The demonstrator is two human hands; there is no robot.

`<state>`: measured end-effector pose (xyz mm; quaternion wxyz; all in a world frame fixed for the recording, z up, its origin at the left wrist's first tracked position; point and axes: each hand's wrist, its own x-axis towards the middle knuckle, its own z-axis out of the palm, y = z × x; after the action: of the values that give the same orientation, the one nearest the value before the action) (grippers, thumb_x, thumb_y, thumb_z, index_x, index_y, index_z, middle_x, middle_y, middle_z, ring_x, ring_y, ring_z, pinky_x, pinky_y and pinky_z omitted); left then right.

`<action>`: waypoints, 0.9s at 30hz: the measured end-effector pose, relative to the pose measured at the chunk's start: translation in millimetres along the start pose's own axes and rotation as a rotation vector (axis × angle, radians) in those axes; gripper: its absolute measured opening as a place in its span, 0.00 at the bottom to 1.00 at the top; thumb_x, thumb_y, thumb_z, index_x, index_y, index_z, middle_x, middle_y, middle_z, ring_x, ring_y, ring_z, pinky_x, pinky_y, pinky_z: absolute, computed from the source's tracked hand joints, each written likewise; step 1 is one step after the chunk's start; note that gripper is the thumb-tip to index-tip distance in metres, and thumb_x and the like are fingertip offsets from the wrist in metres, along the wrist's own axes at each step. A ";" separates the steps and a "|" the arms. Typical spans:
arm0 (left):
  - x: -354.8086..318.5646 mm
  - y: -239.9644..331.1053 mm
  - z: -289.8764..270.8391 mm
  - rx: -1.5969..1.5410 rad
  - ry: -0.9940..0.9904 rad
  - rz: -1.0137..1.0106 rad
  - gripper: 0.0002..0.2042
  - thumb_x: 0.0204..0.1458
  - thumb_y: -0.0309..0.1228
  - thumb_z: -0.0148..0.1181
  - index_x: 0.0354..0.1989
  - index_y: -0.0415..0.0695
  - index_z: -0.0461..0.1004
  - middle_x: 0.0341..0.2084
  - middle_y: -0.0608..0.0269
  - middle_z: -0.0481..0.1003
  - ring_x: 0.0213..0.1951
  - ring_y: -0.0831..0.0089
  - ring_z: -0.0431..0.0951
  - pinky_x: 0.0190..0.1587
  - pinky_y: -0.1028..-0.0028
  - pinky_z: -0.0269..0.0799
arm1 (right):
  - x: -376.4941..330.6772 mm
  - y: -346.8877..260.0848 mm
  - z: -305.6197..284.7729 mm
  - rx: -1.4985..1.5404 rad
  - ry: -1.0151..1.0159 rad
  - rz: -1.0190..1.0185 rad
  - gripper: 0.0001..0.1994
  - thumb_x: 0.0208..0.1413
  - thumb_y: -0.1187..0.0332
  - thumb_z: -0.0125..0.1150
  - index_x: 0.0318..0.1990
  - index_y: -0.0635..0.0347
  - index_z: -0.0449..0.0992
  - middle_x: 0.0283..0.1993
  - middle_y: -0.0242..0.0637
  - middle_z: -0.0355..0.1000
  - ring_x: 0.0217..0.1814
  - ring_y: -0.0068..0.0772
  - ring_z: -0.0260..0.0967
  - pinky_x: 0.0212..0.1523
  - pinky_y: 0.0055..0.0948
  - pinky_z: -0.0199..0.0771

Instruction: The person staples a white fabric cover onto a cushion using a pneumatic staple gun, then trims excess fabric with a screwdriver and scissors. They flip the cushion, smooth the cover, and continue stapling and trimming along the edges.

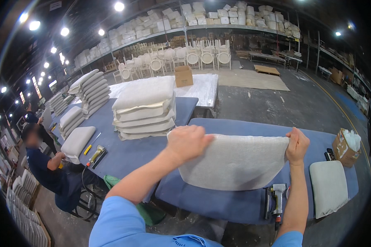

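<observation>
A pale grey upholstered seat cushion (pixel 235 164) stands on its edge on the blue padded table (pixel 222 206) in front of me. My left hand (pixel 189 142) is closed on its upper left corner. At the upper right corner, my right hand (pixel 297 146) grips the fabric edge between thumb and fingers. A pneumatic staple gun (pixel 278 199) lies beside my right forearm, near the table's front edge. Further right, a second covered cushion (pixel 329 187) lies flat.
A cardboard box (pixel 345 150) with white plastic stands at the table's right end. Stacked cushions (pixel 144 109) rise on the adjoining table, left of centre. A co-worker (pixel 43 164) sits at left by another staple gun (pixel 97 156). White chairs (pixel 185 57) fill the background.
</observation>
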<state>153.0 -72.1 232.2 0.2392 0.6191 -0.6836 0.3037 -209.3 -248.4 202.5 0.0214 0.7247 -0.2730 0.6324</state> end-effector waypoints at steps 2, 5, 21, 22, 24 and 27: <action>-12.8 -32.0 -6.4 -0.083 0.062 0.019 0.20 0.69 0.46 0.57 0.25 0.48 0.77 0.22 0.58 0.78 0.26 0.52 0.82 0.32 0.56 0.78 | 0.9 -2.6 6.2 0.020 -0.007 0.018 0.18 0.72 0.67 0.53 0.29 0.68 0.77 0.25 0.46 0.75 0.25 0.45 0.72 0.29 0.38 0.68; -30.1 -65.1 -9.5 -0.137 0.063 -0.068 0.20 0.70 0.43 0.54 0.26 0.47 0.77 0.24 0.58 0.81 0.26 0.53 0.82 0.31 0.56 0.77 | -0.5 -7.3 7.1 0.041 0.006 0.023 0.18 0.72 0.67 0.53 0.29 0.68 0.77 0.25 0.46 0.75 0.25 0.45 0.72 0.29 0.39 0.67; -7.2 -19.8 -8.4 0.017 0.152 0.319 0.22 0.63 0.54 0.63 0.32 0.45 0.75 0.27 0.63 0.74 0.30 0.62 0.77 0.35 0.61 0.71 | -2.6 -17.6 -0.1 -0.004 0.002 -0.023 0.17 0.72 0.67 0.54 0.29 0.66 0.78 0.26 0.46 0.75 0.28 0.46 0.74 0.31 0.40 0.70; -2.8 -23.6 -5.0 0.002 0.152 0.334 0.22 0.65 0.53 0.62 0.29 0.47 0.73 0.24 0.64 0.72 0.27 0.63 0.76 0.32 0.61 0.69 | -2.4 -18.1 0.1 -0.006 0.003 -0.009 0.17 0.72 0.67 0.54 0.30 0.66 0.78 0.26 0.46 0.75 0.27 0.47 0.74 0.31 0.40 0.70; 1.3 -28.1 1.9 -0.066 0.235 0.286 0.21 0.65 0.50 0.63 0.26 0.48 0.71 0.21 0.64 0.72 0.24 0.62 0.76 0.30 0.62 0.70 | -3.1 -20.0 1.0 -0.013 -0.001 0.019 0.17 0.72 0.67 0.54 0.30 0.66 0.78 0.26 0.46 0.75 0.27 0.47 0.74 0.31 0.40 0.70; 3.4 -36.5 12.0 -0.121 0.296 0.180 0.20 0.66 0.46 0.61 0.23 0.48 0.72 0.19 0.63 0.73 0.23 0.59 0.77 0.29 0.60 0.71 | -1.1 -19.2 0.8 -0.045 -0.047 0.001 0.17 0.72 0.67 0.54 0.30 0.66 0.79 0.26 0.47 0.75 0.27 0.47 0.73 0.31 0.40 0.70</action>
<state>189.3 -84.8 230.5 0.3457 0.4883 -0.7107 0.3700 -200.5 -232.0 207.3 0.0312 0.7387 -0.2878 0.6087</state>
